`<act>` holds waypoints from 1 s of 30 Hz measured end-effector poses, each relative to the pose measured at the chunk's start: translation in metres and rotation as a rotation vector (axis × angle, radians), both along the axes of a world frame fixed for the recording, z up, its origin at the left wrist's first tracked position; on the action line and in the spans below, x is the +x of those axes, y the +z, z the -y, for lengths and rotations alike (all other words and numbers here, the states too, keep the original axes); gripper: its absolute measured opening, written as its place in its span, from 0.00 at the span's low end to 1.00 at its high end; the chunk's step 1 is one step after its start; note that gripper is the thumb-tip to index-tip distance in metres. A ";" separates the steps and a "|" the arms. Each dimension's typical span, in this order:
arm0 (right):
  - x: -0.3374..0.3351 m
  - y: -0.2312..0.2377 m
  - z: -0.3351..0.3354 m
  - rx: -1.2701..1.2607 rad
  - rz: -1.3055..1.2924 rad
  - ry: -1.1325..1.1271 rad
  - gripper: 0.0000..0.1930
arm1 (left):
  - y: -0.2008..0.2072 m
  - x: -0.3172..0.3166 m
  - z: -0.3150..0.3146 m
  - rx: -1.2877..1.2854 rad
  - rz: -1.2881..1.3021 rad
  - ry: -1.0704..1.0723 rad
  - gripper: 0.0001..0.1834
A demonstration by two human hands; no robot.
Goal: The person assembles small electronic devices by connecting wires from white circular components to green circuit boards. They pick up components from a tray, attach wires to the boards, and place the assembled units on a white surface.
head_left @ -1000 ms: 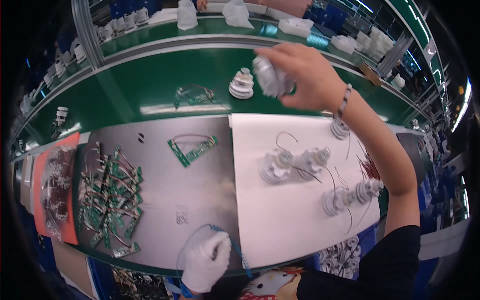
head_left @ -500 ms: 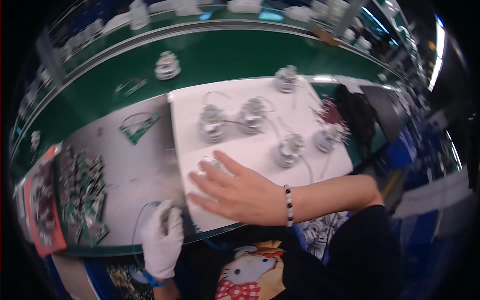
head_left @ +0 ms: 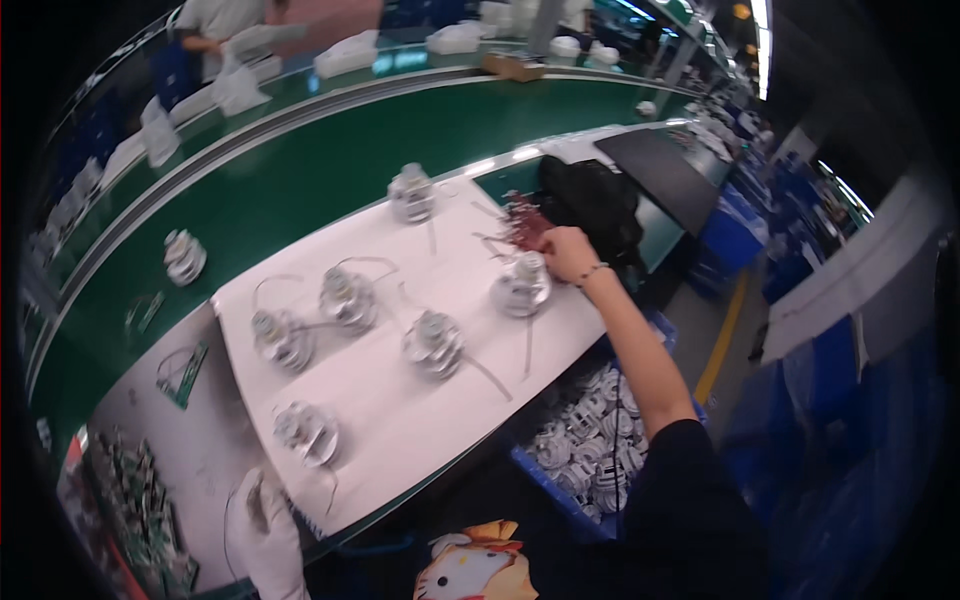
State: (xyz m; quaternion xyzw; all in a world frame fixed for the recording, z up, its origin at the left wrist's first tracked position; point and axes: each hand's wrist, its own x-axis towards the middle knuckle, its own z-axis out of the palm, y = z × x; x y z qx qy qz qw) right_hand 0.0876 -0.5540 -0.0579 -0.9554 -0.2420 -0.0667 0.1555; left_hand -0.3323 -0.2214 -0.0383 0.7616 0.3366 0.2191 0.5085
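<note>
My bare right hand [head_left: 568, 252] reaches to the far right of the white work surface [head_left: 400, 420]. Its fingers are drawn together at a small heap of dark red pieces with pale tips [head_left: 525, 222]; whatever they pinch is hidden. Just beside that hand stands a white and clear round assembly [head_left: 521, 287]. My left hand [head_left: 264, 525], in a white glove, is closed near the sheet's lower left corner, and its contents do not show. Close above it lies another assembly [head_left: 308, 434], tilted, with a thin wire. Several similar wired assemblies [head_left: 433, 345] stand across the sheet.
Green circuit boards [head_left: 145, 510] are piled at the left, with a single board [head_left: 183, 375] nearer the sheet. A blue bin [head_left: 590, 450] of white parts sits below the right edge. Behind the red heap lies a black bag [head_left: 592, 205]. A green conveyor [head_left: 330, 140] runs along the back.
My right hand has left the assembly at the sheet's near left and reached the dark red heap. That assembly is now uncovered. The view has swung to the right; my left hand stays low and closed.
</note>
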 end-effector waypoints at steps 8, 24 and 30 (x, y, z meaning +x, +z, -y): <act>-0.009 0.037 0.000 0.074 0.121 -0.146 0.05 | -0.019 -0.021 -0.037 -0.119 -0.002 -0.092 0.24; -0.259 0.018 -0.111 0.420 -0.139 0.681 0.04 | 0.064 0.081 0.002 0.831 -0.401 -0.391 0.13; -0.257 -0.001 -0.143 0.211 0.041 0.746 0.05 | 0.070 0.072 -0.015 0.711 -0.428 -0.314 0.16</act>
